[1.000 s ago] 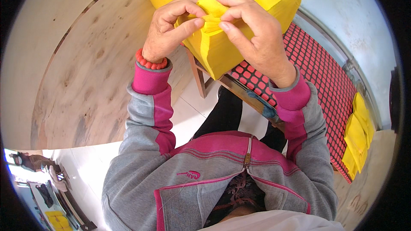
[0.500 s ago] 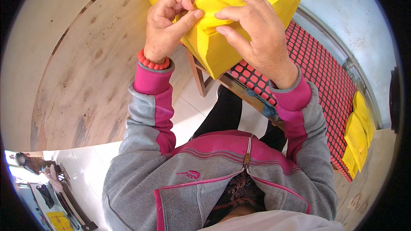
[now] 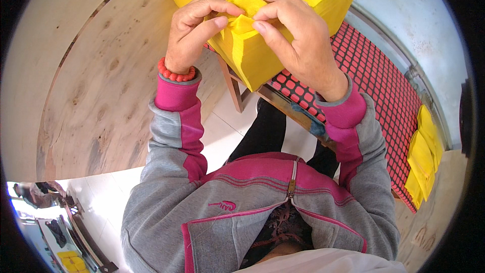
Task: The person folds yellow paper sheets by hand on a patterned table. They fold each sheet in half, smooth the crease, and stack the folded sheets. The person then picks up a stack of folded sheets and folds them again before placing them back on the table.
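Both hands are up at the top centre of the frame, close together, working the near end of a big yellow bag (image 3: 255, 65). Right hand (image 3: 303, 35) now: thumb and forefinger closed on a loose fold of the yellow cloth, the other fingers curled above it. Over on the left side of that same fold, the left hand (image 3: 189, 33) has its forefinger against the cloth, the thumb just below; whether those two are pinching, I can't tell. A red bead bracelet (image 3: 176, 73) rings that wrist.

So where's the bag? Top centre, bulky, a corner pointing down the frame, sitting at the upper end of a red-and-black patterned surface (image 3: 371, 65). That surface sweeps down the right side, and near its lower end, at the right edge, lies a flat pile of yellow cloths (image 3: 423, 156). Out left, a broad wooden board (image 3: 101, 81) fills the upper corner. Lower middle, it's the grey-and-pink jacket (image 3: 202, 207), with pale floor tiles (image 3: 220, 129) showing past the left sleeve.
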Motion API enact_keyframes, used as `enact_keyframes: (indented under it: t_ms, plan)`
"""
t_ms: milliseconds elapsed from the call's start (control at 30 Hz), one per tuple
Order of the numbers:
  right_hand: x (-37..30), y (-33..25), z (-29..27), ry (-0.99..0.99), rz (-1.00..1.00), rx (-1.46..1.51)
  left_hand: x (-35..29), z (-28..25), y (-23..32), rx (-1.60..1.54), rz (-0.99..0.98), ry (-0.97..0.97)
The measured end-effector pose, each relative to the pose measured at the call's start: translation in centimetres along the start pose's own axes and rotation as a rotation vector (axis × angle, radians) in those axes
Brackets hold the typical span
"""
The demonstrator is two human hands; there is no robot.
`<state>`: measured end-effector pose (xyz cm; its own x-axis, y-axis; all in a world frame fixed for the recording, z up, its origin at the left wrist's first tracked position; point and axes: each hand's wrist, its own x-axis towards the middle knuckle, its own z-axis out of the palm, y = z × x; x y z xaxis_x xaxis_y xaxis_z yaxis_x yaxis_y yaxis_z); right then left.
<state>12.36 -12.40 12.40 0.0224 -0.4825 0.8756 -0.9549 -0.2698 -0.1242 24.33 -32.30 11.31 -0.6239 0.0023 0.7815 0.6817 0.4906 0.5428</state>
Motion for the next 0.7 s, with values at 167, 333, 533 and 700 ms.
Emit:
enact_keyframes:
  t_ms: [167,333,533,700]
  plan:
    - [0.0,-0.2,0.4,0.01,0.052,0.076,-0.3,-0.4,0.4,-0.058,-0.069,0.001]
    - [0.6,-0.7,0.0,0.066,0.054,0.091,-0.1,-0.8,0.5,-0.008,-0.035,-0.016]
    - [2.2,-2.7,-4.3,0.07,-0.071,0.165,-0.3,-0.9,0.8,0.068,-0.055,-0.028]
    - [-5.9,-8.0,-2.1,-0.263,0.163,0.583,-0.6,-1.1,-0.3,0.214,-0.058,0.03]
